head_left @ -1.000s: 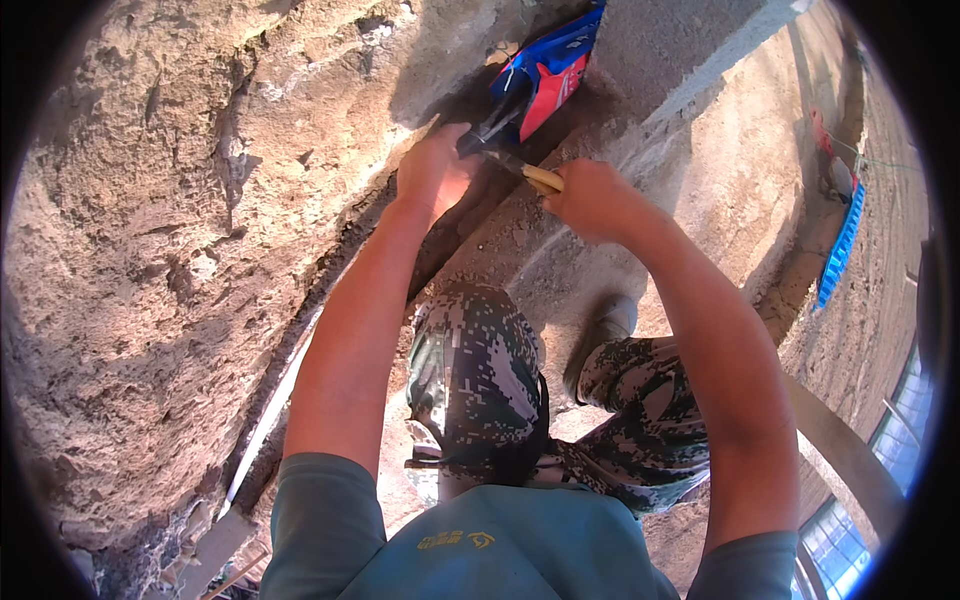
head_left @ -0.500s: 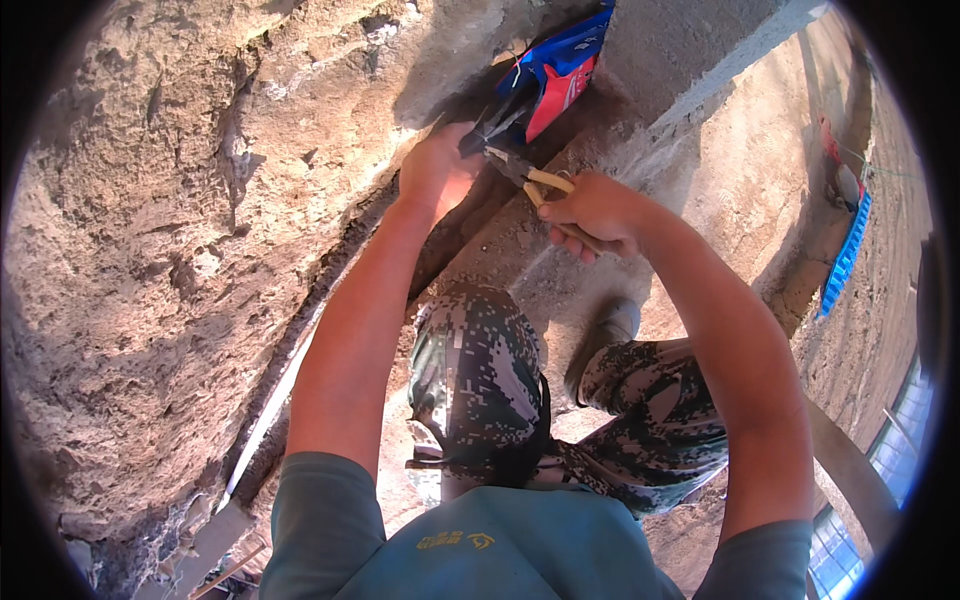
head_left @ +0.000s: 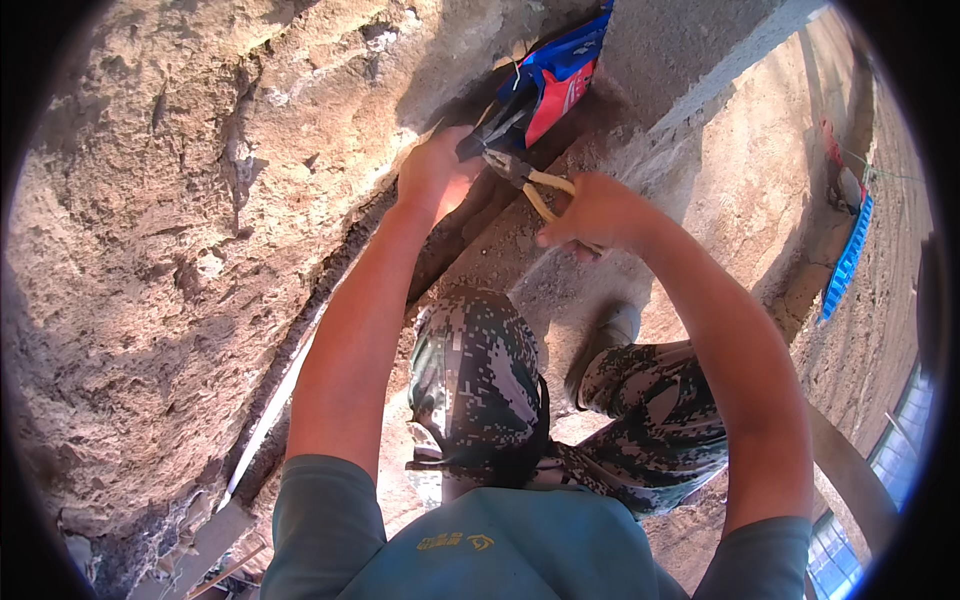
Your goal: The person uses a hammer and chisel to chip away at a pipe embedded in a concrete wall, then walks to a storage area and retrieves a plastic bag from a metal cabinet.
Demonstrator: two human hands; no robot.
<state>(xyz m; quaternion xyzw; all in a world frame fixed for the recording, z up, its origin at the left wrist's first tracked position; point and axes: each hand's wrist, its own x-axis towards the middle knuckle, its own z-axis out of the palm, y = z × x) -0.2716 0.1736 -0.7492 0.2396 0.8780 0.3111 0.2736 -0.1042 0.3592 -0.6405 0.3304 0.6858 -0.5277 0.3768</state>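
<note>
Pliers sit in your right hand, its grip wrapped around the pale handles, which stand spread apart. Just left of the pliers is your left hand, its grip closed on a dark piece near the pliers' tips; whether those tips touch it, I cannot tell. A blue and red bag lies just above the pliers, and a grey slab rises above and to their right. Rough earth spreads well to their left. Below the pliers you have your camouflage-covered knee, with your boot below and to their right. Far right of the pliers, somewhat lower, lies a blue strip.
</note>
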